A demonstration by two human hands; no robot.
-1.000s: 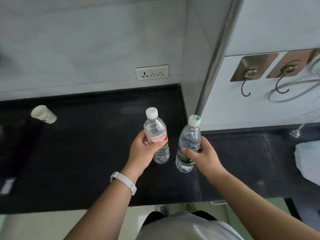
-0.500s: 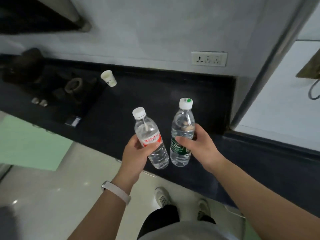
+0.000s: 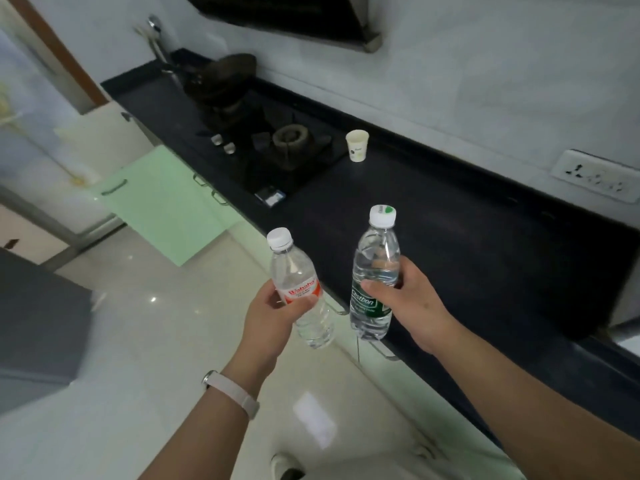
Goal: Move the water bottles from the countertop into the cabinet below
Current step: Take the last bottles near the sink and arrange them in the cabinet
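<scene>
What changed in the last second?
The left hand and right hand drew back from over the countertop: the Wahaha bottle now hangs past its front edge over the floor, the Cestbon bottle at the edge. Grips unchanged; paper cup stays put.

Black worktop (image 3: pixel 450 244) runs along the wall. Gas hob (image 3: pixel 287 157) set into it, with a dark pan (image 3: pixel 221 77) on the far burner. White paper cup (image 3: pixel 357 145) stands upright just beside the hob.
</scene>
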